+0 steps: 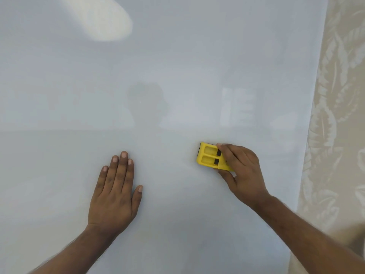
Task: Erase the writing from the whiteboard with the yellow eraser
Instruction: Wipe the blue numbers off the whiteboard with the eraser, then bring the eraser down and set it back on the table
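Two hands on whiteboard (177, 76): left hand (114, 190) flat, fingers straight; right hand (242, 171) grips yellow eraser (210, 157) at 3 o'clock. No writing visible, possibly glare-hidden; keep pad flat, overlap strokes.

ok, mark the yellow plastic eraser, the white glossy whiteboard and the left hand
yellow plastic eraser (209, 157), head view, recessed top face.
white glossy whiteboard (177, 66), head view, bare surface.
left hand (113, 191), head view, back of hand.
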